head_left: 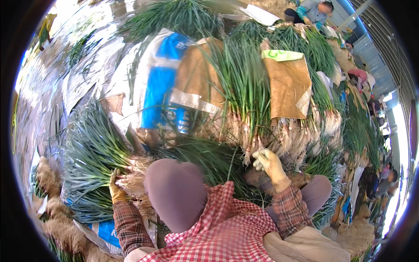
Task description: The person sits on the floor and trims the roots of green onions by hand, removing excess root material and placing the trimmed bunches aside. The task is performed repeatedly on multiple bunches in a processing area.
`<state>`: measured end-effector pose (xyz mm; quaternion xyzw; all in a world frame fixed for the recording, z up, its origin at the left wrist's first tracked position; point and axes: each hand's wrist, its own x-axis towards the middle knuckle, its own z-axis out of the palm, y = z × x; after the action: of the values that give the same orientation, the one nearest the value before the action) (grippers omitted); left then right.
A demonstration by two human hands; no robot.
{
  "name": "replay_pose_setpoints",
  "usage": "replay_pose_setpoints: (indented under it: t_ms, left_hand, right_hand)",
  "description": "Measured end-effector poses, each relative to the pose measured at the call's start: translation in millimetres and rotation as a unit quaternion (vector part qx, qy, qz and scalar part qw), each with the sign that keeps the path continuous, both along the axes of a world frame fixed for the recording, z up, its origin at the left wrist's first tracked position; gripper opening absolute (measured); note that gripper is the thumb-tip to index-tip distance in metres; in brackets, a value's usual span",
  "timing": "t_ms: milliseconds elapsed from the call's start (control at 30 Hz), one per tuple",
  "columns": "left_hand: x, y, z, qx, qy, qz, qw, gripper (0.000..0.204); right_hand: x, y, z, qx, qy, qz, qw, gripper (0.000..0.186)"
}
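Note:
My left hand, in a yellow glove, grips a fanned bundle of green onions at the pale stem end, beside its tan roots. My right hand, in a pale glove, has curled fingers at the root tips of an upright row of onions; what is between those fingers is hard to make out. A brown paper sack lies over part of that row, and a blue-and-white sack lies left of it. Loose dark green leaves lie just beyond my left knee.
Grey plastic sheeting spreads over the left side. More onion bundles lie at the back and rooted piles at lower left. A co-worker crouches at the upper right; other people sit along the right among further heaps.

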<state>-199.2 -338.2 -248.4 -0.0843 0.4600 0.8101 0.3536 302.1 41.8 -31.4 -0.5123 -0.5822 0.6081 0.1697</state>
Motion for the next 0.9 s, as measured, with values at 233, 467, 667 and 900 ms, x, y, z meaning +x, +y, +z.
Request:
replay_pose_setpoints:
  t_ms: [233,467,667,900]
  left_hand:
    - [10.7,-17.8,95.6,-0.407,0.011,0.057,0.912,0.061]
    - [91.6,126.9,324.9,-0.136,0.532,-0.029,0.835,0.04]
    - [232.6,313.5,338.2,-0.078,0.365,-0.625,0.686,0.027]
    - [283.9,342.3,264.9,-0.09,0.117,-0.604,0.783,0.027]
  right_hand:
    - [-46.7,35.8,-56.8,0.212,-0.5,0.194,0.817,0.044]
    - [-25.1,22.8,-3.6,-0.086,0.093,-0.101,0.987,0.029]
    - [-37.0,-24.1,36.0,-0.094,0.266,-0.114,0.952,0.028]
    - [-33.4,-17.8,60.2,0.128,0.048,-0.054,0.989,0.035]
